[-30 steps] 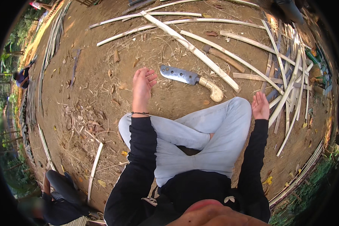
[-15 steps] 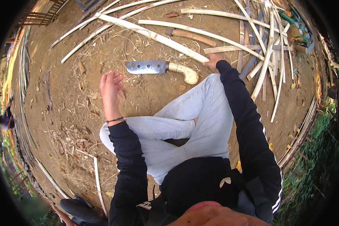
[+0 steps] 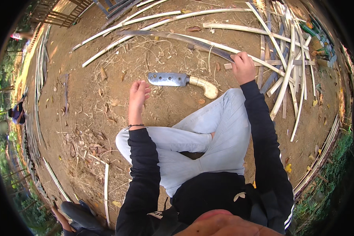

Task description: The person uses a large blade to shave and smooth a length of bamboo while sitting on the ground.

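Legs in pale jeans (image 3: 185, 139) are crossing nearest cam, person sitting on bare ground. L hand (image 3: 139, 93) is hovering or resting just past L knee (can't tell which), fingers loosely half-curled, holding nothing visible; pose about same as a sec ago, palm turning inward. Big knife (image 3: 180, 80) is lying flat just beyond, blade tip near L fingers, pale handle pointing R; nobody's touching it.

R hand (image 3: 244, 68) is reaching fwd past R knee, arm near straight, fingers closing tight round near end of dark strip (image 3: 173, 36). Change: half a sec ago it was at the end of a wide pale strip; now a dark face is showing there, pale one gone from that spot, so prob. same piece turned over. Meaning: handling is underway, R hand only. Strip is running fwd-L, beyond knife.

Farther: pale strips (image 3: 102, 53) are lying across ground, crisscrossed pile (image 3: 287, 80) is sitting to R, green bottles (image 3: 308, 29) behind it.
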Motion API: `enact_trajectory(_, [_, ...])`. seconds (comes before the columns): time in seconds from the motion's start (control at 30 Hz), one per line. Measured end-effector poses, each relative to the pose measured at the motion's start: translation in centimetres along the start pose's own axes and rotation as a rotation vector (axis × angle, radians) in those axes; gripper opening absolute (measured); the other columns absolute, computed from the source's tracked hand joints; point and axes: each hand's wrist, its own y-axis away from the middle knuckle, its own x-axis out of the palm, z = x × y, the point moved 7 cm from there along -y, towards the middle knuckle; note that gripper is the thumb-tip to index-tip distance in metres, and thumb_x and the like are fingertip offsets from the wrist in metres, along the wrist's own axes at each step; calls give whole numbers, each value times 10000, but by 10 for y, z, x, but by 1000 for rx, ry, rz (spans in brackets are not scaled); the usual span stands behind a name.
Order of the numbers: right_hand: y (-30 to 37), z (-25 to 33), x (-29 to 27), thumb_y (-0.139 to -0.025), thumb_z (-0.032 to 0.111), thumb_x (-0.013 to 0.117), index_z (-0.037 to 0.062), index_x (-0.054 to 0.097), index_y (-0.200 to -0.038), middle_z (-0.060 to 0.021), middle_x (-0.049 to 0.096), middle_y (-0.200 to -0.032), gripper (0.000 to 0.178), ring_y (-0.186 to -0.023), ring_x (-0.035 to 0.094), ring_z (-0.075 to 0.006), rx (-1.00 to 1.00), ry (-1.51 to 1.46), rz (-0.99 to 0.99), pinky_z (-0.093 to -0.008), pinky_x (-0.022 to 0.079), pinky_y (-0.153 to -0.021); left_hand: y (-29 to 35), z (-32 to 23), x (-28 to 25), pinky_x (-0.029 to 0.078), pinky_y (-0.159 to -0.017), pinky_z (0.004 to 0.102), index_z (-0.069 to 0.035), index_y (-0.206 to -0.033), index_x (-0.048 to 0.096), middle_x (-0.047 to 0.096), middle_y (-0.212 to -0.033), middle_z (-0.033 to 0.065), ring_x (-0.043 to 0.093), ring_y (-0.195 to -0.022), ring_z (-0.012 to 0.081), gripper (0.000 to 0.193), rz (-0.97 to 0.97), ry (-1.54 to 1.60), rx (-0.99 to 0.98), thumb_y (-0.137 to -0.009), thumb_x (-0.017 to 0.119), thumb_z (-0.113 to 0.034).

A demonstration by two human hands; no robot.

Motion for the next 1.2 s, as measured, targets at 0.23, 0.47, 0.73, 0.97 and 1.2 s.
enact_trajectory(0.23, [27, 71, -51, -646, -56, 719, 37, 640, -807, -71, 550, -786, 202, -755, 611, -247, -244, -208, -91, -335, 476, -607, 0, 7, 4, 481, -756, 321, -57, -1131, 543, 626, -1042, 71, 610, -933, 166, 361, 57, -144, 17, -952, 487, -366])
enact_trajectory(0.47, [108, 222, -57, -682, 47, 729, 88, 616, -760, -13, 536, -775, 143, -839, 576, -203, -556, -597, 248, -324, 441, -616, 30, 4, 83, 511, -719, 335, -47, -1215, 401, 581, -1069, 121, 604, -857, 205, 441, 299, 776, -248, -945, 517, -376])
enact_trajectory(0.73, [122, 247, -58, -697, 341, 780, 74, 575, -1014, -110, 495, -1037, 461, -950, 509, -273, -142, -762, 308, -418, 417, -821, 21, 13, 85, 447, -477, 266, -124, -1072, 390, 509, -857, 67, 493, -596, 117, 156, 182, 1047, -54, -950, 476, -80])
enact_trajectory(0.97, [177, 231, -27, -803, 195, 677, 30, 515, -1142, -162, 455, -1158, 410, -1039, 486, -312, 378, -766, 594, -375, 430, -859, 44, -59, 29, 475, -645, 276, -10, -1275, 433, 569, -916, 89, 563, -718, 134, 359, -271, 491, 498, -946, 508, -133])
enact_trajectory(1.2, [137, 249, -16, -816, 134, 636, 38, 541, -1130, -146, 452, -1181, 341, -1064, 491, -283, 301, -791, 652, -345, 446, -825, 90, -105, -40, 472, -791, 312, 33, -1209, 485, 598, -1022, 133, 589, -906, 179, 415, -805, 340, 954, -901, 621, -210])
